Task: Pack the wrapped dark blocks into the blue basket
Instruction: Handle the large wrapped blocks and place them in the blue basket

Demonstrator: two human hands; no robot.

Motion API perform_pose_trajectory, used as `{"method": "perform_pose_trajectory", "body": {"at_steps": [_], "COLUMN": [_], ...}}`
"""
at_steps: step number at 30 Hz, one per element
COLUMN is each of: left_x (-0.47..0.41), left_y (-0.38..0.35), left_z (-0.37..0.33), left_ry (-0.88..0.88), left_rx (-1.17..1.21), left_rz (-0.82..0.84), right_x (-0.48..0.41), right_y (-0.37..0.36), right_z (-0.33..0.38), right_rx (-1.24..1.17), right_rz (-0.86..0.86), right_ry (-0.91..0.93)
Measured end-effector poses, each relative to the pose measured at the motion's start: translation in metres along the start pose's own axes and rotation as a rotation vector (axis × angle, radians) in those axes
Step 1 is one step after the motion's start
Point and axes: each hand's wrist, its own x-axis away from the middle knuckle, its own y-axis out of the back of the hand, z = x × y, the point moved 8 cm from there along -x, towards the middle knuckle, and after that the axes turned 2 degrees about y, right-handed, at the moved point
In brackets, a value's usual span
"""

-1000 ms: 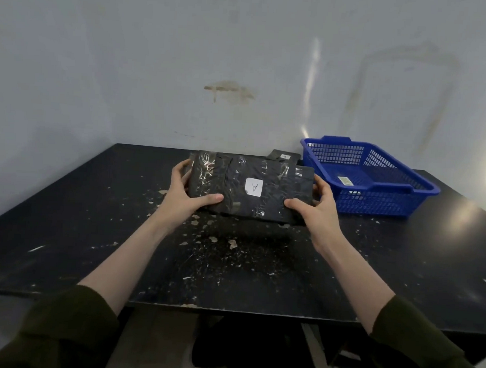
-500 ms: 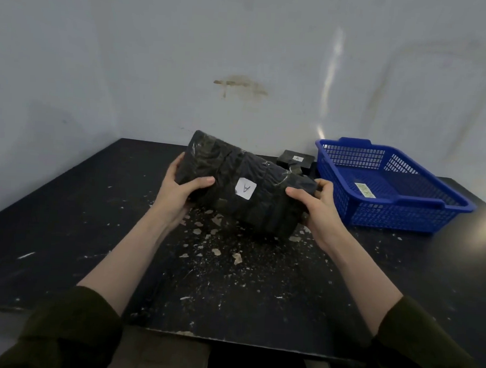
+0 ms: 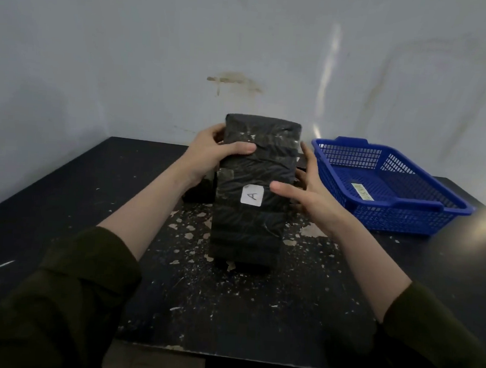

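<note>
Head view: both hands are holding one wrapped dark block (image 3: 247,226) upright at mid-table, long side running top to bottom, front face w/ a white label (image 3: 252,195) marked "A" turned toward the camera. Its low end is sitting down at the table (image 3: 64,201); can't tell if it's actually touching. Left hand (image 3: 209,156) is gripping the block's upper left edge, thumb lying across the front, fingers wrapping round the back. Right hand (image 3: 309,202) is clasping the right edge lower down, approx level w/ the label: thumb pressing on the front just right of the label, fingers fairly straight and going up along the side and behind.

Blue basket (image 3: 404,219) is sitting on the right part of the table, near the block but apart from it, w/ a pale sticker (image 3: 362,191) showing on its floor. Second dark block (image 3: 198,191) is lying on the table just behind and left of the held one, mostly hidden by the left wrist.

Table top is showing lots of pale chips and flecks around the block. Dark green sleeves (image 3: 72,301) are covering both forearms partway. Pale wall (image 3: 130,49) is standing behind, w/ a brownish stain (image 3: 234,81) above the block.
</note>
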Motion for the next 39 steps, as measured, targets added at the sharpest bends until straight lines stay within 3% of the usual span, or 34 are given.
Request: {"method": "perform_pose_trajectory", "body": {"at_steps": [5, 9, 14, 16, 19, 22, 24, 27, 31, 34, 39], "left_x": [-0.007, 0.009, 0.048, 0.056, 0.057, 0.054, 0.053, 0.055, 0.071, 0.083, 0.101], "left_y": [-0.018, -0.007, 0.0, -0.012, -0.015, -0.004, 0.006, 0.011, 0.007, 0.01, 0.016], "left_z": [0.002, 0.042, 0.099, 0.102, 0.095, 0.087, 0.085, 0.083, 0.086, 0.089, 0.068], "left_ry": [-0.033, 0.154, 0.369, 0.336, 0.248, 0.22, 0.232, 0.289, 0.355, 0.351, 0.289], "left_rx": [-0.035, -0.142, 0.286, 0.435, 0.463, 0.379, 0.296, 0.166, 0.109, 0.056, -0.288], "left_rz": [0.013, 0.012, -0.04, -0.048, -0.145, -0.176, -0.151, -0.038, 0.058, -0.096, -0.348], "right_x": [-0.008, -0.001, -0.01, -0.015, -0.01, 0.004, 0.019, 0.034, 0.042, 0.052, 0.063], "right_y": [0.015, 0.025, 0.022, 0.011, 0.007, 0.029, 0.046, 0.054, 0.045, 0.038, 0.029], "right_z": [0.003, -0.011, -0.045, -0.057, -0.055, -0.048, -0.041, -0.029, -0.021, -0.032, -0.035], "right_rx": [-0.045, -0.229, -0.556, -0.642, -0.685, -0.637, -0.479, -0.109, 0.123, 0.197, 0.096], "right_rz": [-0.173, -0.328, -0.368, -0.32, -0.345, -0.448, -0.494, -0.421, -0.29, -0.336, -0.4], "right_ry": [0.048, 0.073, -0.061, -0.113, -0.097, -0.047, -0.04, -0.078, -0.079, -0.124, -0.162]}}
